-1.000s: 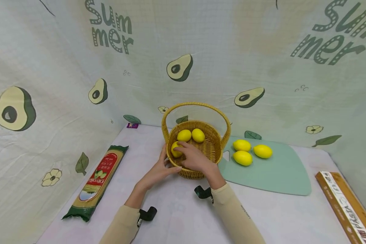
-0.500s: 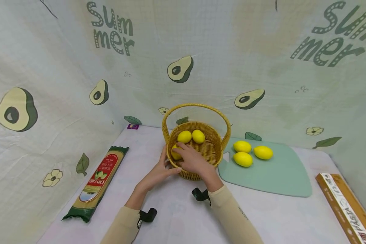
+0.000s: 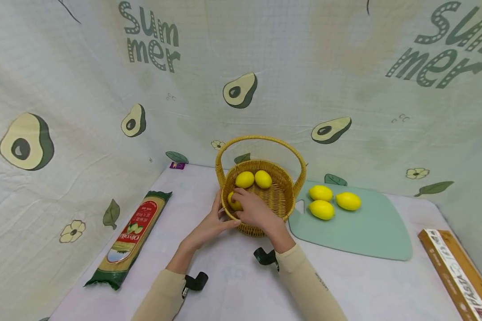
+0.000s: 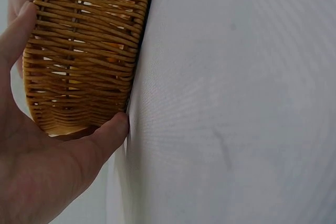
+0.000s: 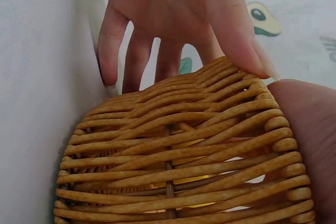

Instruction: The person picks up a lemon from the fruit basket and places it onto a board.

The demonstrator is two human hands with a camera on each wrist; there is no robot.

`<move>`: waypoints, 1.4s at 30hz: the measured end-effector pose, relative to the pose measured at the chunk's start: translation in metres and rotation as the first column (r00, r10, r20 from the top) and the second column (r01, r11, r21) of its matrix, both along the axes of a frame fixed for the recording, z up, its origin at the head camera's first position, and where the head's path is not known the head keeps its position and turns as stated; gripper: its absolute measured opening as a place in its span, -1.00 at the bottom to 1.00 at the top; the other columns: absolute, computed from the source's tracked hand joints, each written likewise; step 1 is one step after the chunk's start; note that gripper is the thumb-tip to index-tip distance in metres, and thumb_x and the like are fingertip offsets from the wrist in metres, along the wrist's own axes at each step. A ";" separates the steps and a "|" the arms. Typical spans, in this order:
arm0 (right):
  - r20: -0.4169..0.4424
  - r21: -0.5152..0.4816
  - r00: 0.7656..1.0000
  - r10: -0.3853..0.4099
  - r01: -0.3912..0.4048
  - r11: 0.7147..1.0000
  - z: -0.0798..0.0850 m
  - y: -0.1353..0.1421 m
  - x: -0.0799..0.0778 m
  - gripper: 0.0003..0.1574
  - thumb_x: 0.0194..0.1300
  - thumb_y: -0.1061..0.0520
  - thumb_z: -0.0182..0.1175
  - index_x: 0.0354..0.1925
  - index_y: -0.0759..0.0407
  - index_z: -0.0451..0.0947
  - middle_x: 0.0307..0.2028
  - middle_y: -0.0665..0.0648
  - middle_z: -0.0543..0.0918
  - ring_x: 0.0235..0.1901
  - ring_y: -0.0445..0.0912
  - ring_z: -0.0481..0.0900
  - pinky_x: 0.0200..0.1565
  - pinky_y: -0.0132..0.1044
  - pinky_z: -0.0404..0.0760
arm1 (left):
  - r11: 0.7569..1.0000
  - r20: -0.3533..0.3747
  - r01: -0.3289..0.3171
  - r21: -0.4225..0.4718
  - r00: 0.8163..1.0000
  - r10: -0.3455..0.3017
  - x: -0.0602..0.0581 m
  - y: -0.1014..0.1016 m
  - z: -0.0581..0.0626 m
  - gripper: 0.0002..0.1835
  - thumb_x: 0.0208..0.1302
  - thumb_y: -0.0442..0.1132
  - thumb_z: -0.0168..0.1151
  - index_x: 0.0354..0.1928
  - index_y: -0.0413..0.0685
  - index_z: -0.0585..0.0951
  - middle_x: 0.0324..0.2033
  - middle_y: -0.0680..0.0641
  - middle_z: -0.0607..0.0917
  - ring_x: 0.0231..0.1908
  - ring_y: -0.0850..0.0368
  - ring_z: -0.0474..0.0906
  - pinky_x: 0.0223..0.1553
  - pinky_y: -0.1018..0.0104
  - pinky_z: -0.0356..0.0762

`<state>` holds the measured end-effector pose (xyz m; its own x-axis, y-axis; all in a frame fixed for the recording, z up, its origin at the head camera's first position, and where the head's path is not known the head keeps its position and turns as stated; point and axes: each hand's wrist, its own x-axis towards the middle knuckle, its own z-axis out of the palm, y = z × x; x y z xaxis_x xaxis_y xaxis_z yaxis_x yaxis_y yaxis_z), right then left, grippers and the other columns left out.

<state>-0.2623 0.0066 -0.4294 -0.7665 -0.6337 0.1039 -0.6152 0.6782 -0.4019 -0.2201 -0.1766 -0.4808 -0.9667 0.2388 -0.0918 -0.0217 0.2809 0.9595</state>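
A round wicker basket with a tall arched handle stands upright on the table. My left hand holds its near left side, thumb at the rim and fingers spread along the outer wall. The wicker wall fills much of the left wrist view, between that hand's thumb and a finger. Inside the basket, my right hand has its fingers curled over a yellow lemon by the left wall, partly hidden by the fingers. Two more lemons, one beside the other, lie at the basket's back.
Right of the basket, three lemons lie on a pale green cutting board. A pasta box lies at the far right. On the left are a green-ended food packet and a small purple packet. Printed cloth hangs behind.
My right hand has shifted very slightly toward me and left with the lemon under its fingers. The left hand and the basket stay in place; the head view has moved a little.
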 end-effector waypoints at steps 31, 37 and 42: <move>0.064 0.003 0.995 -0.072 0.072 0.997 0.017 0.043 0.012 -0.41 0.18 0.25 0.33 0.22 0.12 0.56 0.06 0.08 0.68 -0.13 -0.08 0.56 -0.05 -0.15 0.56 | 1.000 0.017 0.014 0.014 1.000 -0.014 -0.001 0.002 0.004 0.30 0.17 0.07 0.45 0.52 0.50 -0.46 0.58 0.11 -0.32 0.57 -0.20 -0.14 0.48 -0.19 0.08; 0.034 -0.063 0.993 -0.113 0.115 0.991 0.030 0.058 0.018 -0.32 0.10 0.24 0.33 0.24 0.04 0.56 0.17 0.07 0.62 0.04 -0.01 0.56 0.07 -0.05 0.57 | 1.000 0.011 -0.011 0.004 1.000 0.011 0.001 0.002 0.005 0.27 0.14 0.13 0.45 0.49 0.64 -0.43 0.59 0.08 -0.26 0.57 -0.19 -0.12 0.48 -0.20 0.06; 0.020 -0.104 0.992 -0.128 0.130 0.986 0.033 0.070 0.026 -0.33 0.12 0.19 0.33 0.25 0.00 0.55 0.22 0.06 0.58 0.13 0.01 0.55 0.14 0.01 0.56 | 1.000 0.010 -0.015 -0.005 1.000 0.015 0.002 0.002 0.004 0.28 0.15 0.12 0.45 0.52 0.58 -0.43 0.59 0.05 -0.22 0.56 -0.19 -0.09 0.48 -0.22 0.04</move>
